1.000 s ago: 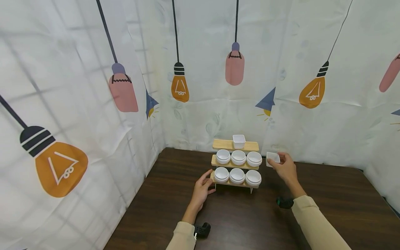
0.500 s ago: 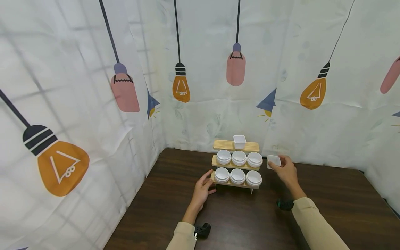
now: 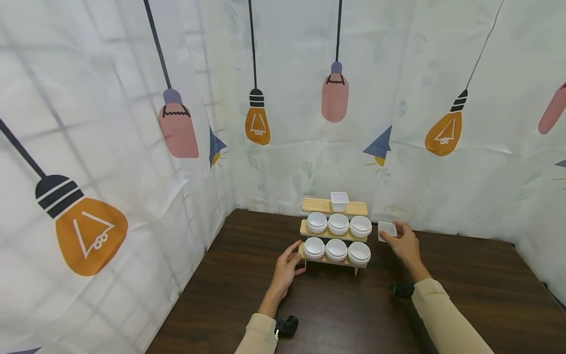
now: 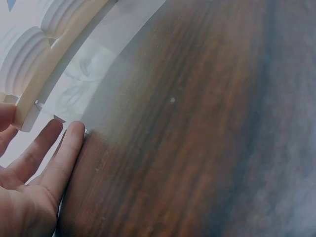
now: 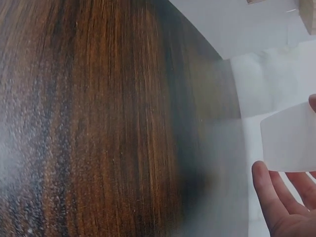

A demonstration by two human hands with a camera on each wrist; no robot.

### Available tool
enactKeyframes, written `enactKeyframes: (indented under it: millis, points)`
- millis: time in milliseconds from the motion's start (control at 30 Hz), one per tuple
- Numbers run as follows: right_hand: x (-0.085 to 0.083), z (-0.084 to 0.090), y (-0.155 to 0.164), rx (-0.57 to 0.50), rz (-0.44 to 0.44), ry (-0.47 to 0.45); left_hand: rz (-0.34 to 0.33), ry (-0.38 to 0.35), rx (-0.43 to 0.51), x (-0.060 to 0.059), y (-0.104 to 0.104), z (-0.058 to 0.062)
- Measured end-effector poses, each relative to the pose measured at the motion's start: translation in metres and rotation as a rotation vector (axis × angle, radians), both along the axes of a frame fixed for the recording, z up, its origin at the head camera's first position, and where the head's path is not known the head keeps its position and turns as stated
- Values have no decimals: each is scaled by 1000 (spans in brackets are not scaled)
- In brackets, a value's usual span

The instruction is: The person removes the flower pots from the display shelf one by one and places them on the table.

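Note:
A three-tier wooden stand point(image 3: 314, 204) stands near the back of the table. Its two lower boards each carry three round white bowls point(image 3: 338, 223); a small square white bowl point(image 3: 339, 201) sits on the top board. My left hand point(image 3: 285, 269) holds the left end of the lowest board point(image 4: 54, 64), the lower fingers point(image 4: 69, 153) stretched out below it. To the right of the stand, my right hand point(image 3: 404, 243) pinches another square white bowl point(image 3: 387, 229) between thumb and fingers. In the right wrist view, this bowl point(image 5: 291, 140) is tilted, with fingertips at its edge.
The dark wood table point(image 3: 336, 309) spreads in front of the stand and to both sides. A pale curtain point(image 3: 283, 167) with printed lamps hangs close behind the stand and along the left. Black wrist devices point(image 3: 286, 325) sit on both wrists.
The right hand with the square bowl has come down slightly beside the stand. The left hand stays at the lowest board, and the head view has shifted a little.

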State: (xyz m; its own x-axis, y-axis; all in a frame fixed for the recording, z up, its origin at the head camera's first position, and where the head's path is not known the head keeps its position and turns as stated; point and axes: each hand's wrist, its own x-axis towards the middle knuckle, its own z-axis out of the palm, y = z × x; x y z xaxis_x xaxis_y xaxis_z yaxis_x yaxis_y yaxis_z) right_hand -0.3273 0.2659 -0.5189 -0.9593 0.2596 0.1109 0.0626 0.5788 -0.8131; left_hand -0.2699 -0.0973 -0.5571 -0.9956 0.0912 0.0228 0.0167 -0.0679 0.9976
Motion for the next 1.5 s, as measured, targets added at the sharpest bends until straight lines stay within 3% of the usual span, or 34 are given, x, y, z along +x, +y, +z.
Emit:
enactKeyframes:
  millis: [1100, 1500]
  points:
    - [-14, -15, 6, 48, 0, -13, 5, -14, 0, 0, 0, 1]
    - [-16, -20, 10, 8, 20, -34, 8, -13, 2, 0, 1, 1]
